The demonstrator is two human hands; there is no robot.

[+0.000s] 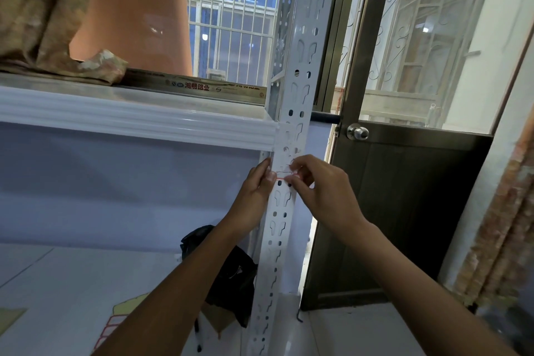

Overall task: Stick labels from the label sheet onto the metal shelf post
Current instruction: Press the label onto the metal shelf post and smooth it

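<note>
A white perforated metal shelf post (291,101) runs upright through the middle of the head view. A small white label with a red border (284,176) lies across the post just below the shelf beam. My left hand (255,191) presses the label's left end against the post with its fingertips. My right hand (323,191) pinches the label's right end at the post's right edge. The label sheet (111,326), white with red-outlined labels, lies on the lower shelf at the bottom left, partly hidden by my left forearm.
A white ribbed shelf beam (130,118) meets the post from the left. A black plastic bag (231,272) sits on the lower shelf beside the post. A dark door with a round metal knob (357,132) stands right of the post. Cloth and an orange cylinder rest on top.
</note>
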